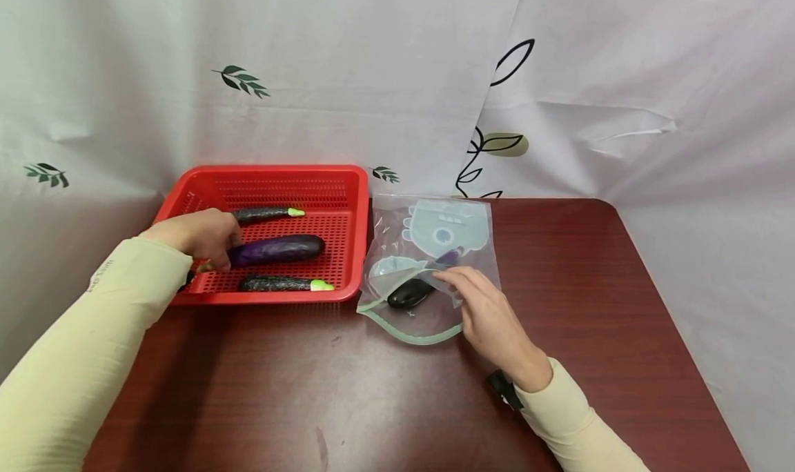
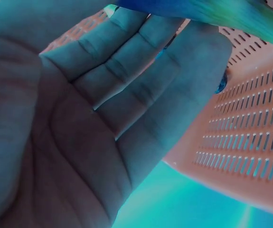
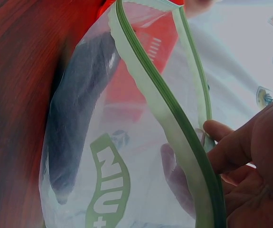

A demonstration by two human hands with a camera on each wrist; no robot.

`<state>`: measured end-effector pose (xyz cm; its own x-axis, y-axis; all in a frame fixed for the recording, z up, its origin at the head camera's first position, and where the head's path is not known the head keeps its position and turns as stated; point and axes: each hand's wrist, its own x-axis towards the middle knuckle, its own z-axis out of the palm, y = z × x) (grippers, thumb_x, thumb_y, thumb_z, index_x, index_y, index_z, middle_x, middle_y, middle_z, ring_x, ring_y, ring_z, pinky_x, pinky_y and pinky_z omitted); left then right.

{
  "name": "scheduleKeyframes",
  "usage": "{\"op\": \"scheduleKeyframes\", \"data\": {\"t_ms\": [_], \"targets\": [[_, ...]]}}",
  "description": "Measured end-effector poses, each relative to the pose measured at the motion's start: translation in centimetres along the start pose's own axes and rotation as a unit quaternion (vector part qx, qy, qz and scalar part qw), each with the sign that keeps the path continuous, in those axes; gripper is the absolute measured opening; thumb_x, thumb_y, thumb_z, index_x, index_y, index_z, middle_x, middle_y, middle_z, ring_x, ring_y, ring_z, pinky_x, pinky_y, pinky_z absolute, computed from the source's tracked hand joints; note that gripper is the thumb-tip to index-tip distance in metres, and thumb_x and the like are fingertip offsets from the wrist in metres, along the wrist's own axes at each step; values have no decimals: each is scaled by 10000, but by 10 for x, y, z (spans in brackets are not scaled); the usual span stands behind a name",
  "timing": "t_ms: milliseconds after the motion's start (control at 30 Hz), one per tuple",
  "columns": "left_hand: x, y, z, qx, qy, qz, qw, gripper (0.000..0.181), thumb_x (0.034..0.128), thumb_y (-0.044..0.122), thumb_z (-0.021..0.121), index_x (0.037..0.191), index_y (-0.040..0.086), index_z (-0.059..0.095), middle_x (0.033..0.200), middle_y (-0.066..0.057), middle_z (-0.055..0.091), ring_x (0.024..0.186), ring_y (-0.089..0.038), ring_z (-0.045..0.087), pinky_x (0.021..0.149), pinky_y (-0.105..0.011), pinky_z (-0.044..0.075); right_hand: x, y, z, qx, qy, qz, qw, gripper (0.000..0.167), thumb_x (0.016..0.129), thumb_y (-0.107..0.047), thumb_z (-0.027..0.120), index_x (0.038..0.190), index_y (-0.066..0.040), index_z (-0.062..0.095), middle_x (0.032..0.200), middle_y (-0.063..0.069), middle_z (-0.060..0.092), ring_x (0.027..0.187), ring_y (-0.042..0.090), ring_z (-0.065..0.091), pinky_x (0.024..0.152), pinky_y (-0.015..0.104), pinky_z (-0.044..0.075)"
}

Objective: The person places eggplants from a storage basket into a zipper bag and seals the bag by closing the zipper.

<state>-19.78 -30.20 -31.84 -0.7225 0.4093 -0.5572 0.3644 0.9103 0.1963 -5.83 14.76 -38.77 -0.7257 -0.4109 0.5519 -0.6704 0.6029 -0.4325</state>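
Note:
In the head view my left hand (image 1: 208, 236) reaches into the red basket (image 1: 362, 251) and holds a purple eggplant (image 1: 279, 250) at its stem end. The left wrist view shows the palm and the fingers (image 2: 145, 90) touching the eggplant (image 2: 212, 10); the thumb's tip is out of frame. My right hand (image 1: 487, 313) grips the zip edge of a clear plastic bag (image 1: 428, 330), keeping its mouth apart. Another dark eggplant (image 3: 79, 109) lies inside the bag. In the right wrist view some fingers are inside the bag's mouth.
Two dark, bumpy cucumber-like vegetables with pale green ends, one behind (image 1: 263, 214) and one in front (image 1: 279, 283), lie in the basket beside the held eggplant. The basket and bag stand side by side on a brown wooden table (image 1: 559, 279). A white patterned curtain (image 1: 310, 65) hangs behind.

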Motion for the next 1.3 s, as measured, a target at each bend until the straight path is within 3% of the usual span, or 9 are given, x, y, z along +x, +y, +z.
{"op": "scheduleKeyframes", "data": {"t_ms": [100,267,400,667,900,1300], "targets": [[-3,1,-2,-72,81,-30,9999,182,759,30,813,904,38,702,730,-22,644,592,-169,596,585,-345,496,0,0,-1,3,-38,36,10000,541,793,252,536,1242,-27,648,1170,69,637,988,173,587,786,292,527],[-7,3,-5,51,391,-75,9992,348,726,83,869,1013,-28,706,896,-84,694,753,-202,604,689,-428,552,0,0,-2,-9,-46,109,9999,543,792,254,533,1245,-24,647,1172,73,637,978,175,582,770,311,532],[-9,5,-7,107,435,-98,9989,421,720,101,875,1066,-58,695,933,-114,707,771,-212,622,715,-450,555,0,1,-1,-12,22,18,10000,551,786,260,516,1242,-21,648,1163,69,641,975,175,585,771,307,526],[-16,5,-8,69,513,13,9987,396,755,115,861,1073,-55,694,853,-67,691,652,-161,596,691,-422,537,1,1,-1,-7,64,-13,10000,555,785,261,499,1240,-18,649,1163,72,640,988,178,586,773,302,527],[-20,9,-8,412,950,183,9945,410,710,156,903,1028,-34,728,850,-39,693,788,-199,640,729,-468,548,1,1,0,14,45,-9,10000,561,783,265,495,1243,-19,648,1165,72,639,978,175,583,762,313,528],[-29,24,-7,485,1061,247,9929,373,746,145,869,1058,-10,734,870,-43,706,755,-192,611,708,-454,535,0,0,-1,0,-2,72,10000,541,801,253,510,1246,-22,648,1170,70,636,996,170,583,773,303,527]]}}
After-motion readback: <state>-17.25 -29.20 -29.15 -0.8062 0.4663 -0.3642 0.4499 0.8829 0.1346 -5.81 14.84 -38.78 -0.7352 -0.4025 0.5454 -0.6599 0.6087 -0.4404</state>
